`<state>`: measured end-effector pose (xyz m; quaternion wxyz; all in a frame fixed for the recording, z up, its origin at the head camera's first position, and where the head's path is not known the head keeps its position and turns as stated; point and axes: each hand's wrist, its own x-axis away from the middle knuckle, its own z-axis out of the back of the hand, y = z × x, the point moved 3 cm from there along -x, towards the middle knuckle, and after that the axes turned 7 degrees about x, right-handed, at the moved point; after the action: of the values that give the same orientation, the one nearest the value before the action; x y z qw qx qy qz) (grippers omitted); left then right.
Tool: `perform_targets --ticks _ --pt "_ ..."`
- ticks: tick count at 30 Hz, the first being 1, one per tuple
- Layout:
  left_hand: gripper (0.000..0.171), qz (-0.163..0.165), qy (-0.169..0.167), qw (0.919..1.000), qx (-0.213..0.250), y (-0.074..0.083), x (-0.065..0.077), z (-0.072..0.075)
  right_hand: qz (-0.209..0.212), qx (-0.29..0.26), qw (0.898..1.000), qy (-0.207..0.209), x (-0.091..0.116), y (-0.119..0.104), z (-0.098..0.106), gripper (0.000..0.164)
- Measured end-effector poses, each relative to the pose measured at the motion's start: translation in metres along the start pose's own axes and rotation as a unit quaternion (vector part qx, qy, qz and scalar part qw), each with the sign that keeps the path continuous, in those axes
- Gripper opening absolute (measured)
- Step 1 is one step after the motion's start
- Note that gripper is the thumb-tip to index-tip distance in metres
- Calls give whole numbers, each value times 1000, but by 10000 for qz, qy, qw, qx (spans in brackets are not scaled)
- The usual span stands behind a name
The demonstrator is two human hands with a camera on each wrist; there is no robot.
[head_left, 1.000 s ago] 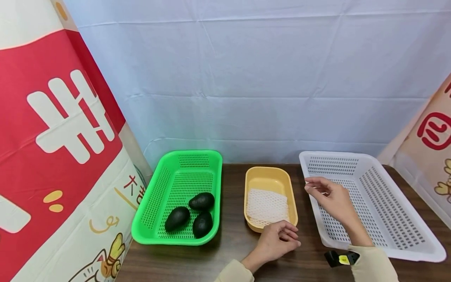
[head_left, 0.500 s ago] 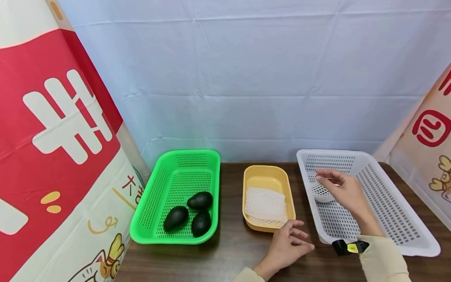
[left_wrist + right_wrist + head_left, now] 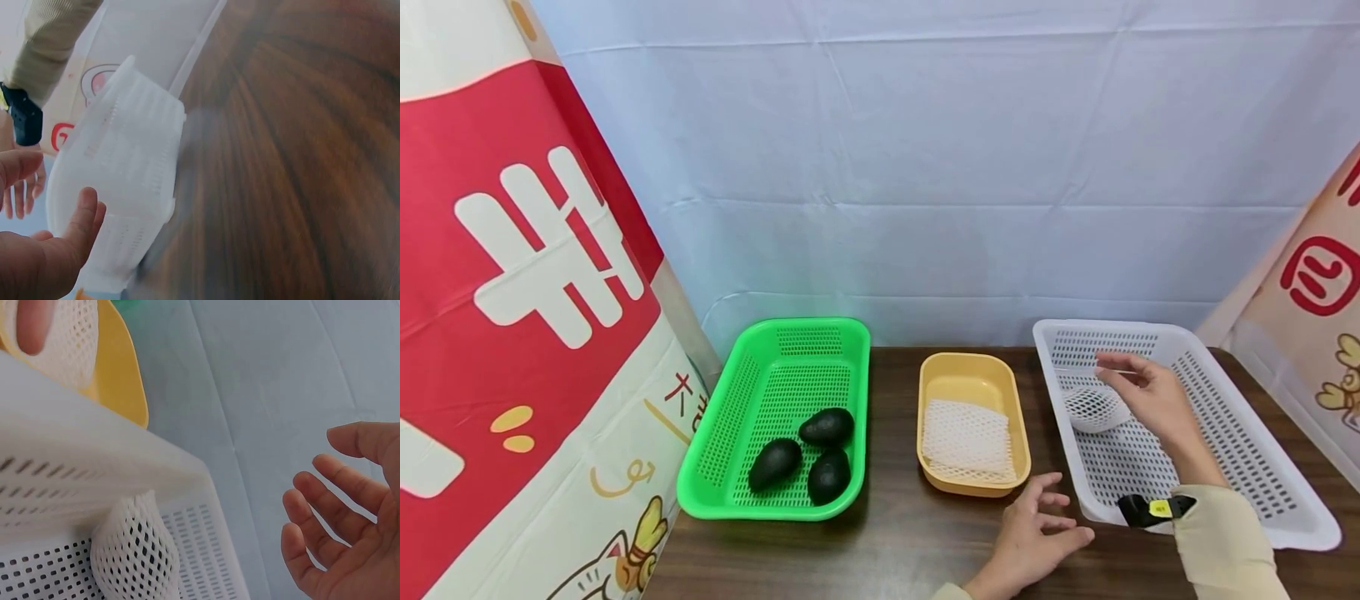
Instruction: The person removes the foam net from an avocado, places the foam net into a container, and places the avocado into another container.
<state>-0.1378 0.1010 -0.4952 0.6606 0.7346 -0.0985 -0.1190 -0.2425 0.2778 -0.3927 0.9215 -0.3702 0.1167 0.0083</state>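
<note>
My right hand (image 3: 1153, 404) hovers over the white basket (image 3: 1247, 467), its fingers loosely bent and holding nothing. Just left of it inside that basket lies a white foam net sleeve (image 3: 1093, 410), bulging round, with dark showing through its mesh. In the right wrist view the foam net sleeve (image 3: 134, 550) rests by the basket's wall, apart from the fingers. My left hand (image 3: 1030, 542) is bare too, fingers spread, over the table between the yellow tray (image 3: 973, 371) and the white basket. A stack of flat white foam nets (image 3: 966, 442) lies in the yellow tray.
On the left stands a green basket (image 3: 760, 392) with three dark avocados (image 3: 775, 465) at its near end. A pale cloth (image 3: 880, 167) hangs behind the brown table (image 3: 895, 550). Printed red and white cloth (image 3: 550, 250) hangs at the left.
The right hand has moved right and away from the filled foam net sleeve, which now lies uncovered in the white basket. The left hand has shifted right and toward me from the yellow tray.
</note>
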Motion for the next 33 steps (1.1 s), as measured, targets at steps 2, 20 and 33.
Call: perform_targets --ticks 2,20,33 --pt "58 -12 73 10000 32 -2 0 -3 -50 -94 9999 19 -3 4 0 47" --pt "77 443 467 9979 -39 -7 -5 -17 -523 -135 9977 -419 -28 51 -4 61" --pt "96 520 377 9977 -227 -10 -16 -25 -1243 -290 9851 -1149 -48 113 -28 81"
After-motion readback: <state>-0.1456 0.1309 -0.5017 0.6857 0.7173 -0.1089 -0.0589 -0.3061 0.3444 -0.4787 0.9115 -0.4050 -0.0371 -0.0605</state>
